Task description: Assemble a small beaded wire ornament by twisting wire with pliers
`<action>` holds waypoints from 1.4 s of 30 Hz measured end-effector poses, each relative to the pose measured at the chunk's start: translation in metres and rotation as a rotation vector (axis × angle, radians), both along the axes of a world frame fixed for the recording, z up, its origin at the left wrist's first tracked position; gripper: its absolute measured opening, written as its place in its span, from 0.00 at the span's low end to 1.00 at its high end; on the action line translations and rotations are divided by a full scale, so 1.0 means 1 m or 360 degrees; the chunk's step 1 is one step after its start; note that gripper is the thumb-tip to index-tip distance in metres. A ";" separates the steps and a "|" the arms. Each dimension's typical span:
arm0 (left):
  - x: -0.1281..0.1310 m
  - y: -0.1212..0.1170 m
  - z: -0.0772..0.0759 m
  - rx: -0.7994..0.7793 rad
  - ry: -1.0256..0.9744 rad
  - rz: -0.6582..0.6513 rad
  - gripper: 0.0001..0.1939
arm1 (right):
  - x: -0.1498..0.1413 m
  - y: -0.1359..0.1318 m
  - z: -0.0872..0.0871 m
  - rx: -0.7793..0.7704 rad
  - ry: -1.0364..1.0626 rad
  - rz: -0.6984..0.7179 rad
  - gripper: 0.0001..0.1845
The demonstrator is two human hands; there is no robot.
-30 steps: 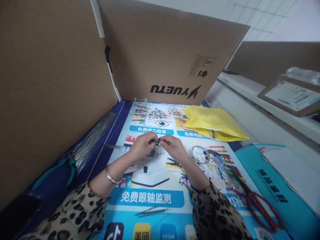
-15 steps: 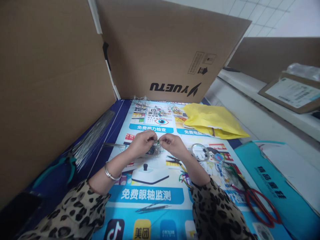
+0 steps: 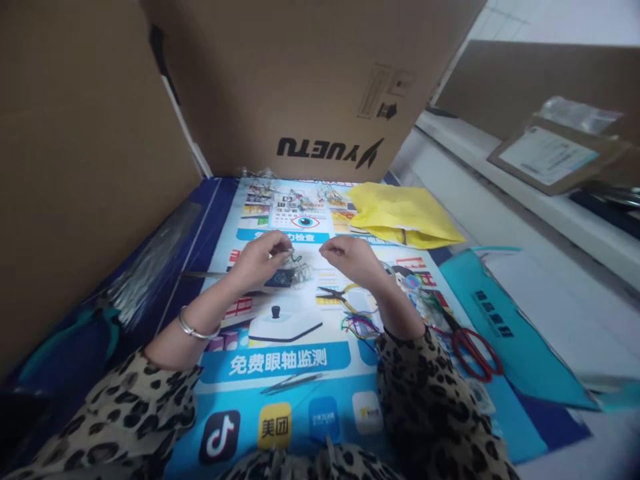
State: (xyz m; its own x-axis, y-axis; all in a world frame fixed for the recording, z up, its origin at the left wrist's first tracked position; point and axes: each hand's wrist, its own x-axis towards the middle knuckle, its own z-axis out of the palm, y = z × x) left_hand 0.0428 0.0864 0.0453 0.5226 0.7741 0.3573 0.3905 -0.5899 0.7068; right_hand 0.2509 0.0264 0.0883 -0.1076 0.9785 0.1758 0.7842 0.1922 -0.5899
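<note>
My left hand (image 3: 261,261) is pinched on a small tangle of thin wire (image 3: 301,272), part of it green, which hangs at its fingertips over the printed sheet. To the right, apart from the tangle, my right hand (image 3: 351,259) has its thumb and fingers pressed together; whatever they hold, if anything, is too small to see. Below that hand lie pliers with yellow handles (image 3: 356,303), partly behind the wrist. Several coloured wires (image 3: 360,325) lie just beneath the pliers.
Red-handled scissors (image 3: 477,353) lie on the right by a teal folder (image 3: 510,327). A yellow bag (image 3: 400,210) sits behind. At left are a bundle of straight wires (image 3: 155,267) and teal-handled pliers (image 3: 70,340). Cardboard walls (image 3: 310,80) rise behind and left. Thin rods (image 3: 293,382) lie in front.
My right hand has parted from the left and moved to the right. The wire tangle stays with my left hand. The whole view has shifted, so things appear higher and further left.
</note>
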 end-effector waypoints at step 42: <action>0.003 -0.004 0.012 -0.0827 -0.0491 -0.0026 0.07 | 0.050 -0.103 -0.024 -0.0501 0.0643 -0.0387 0.06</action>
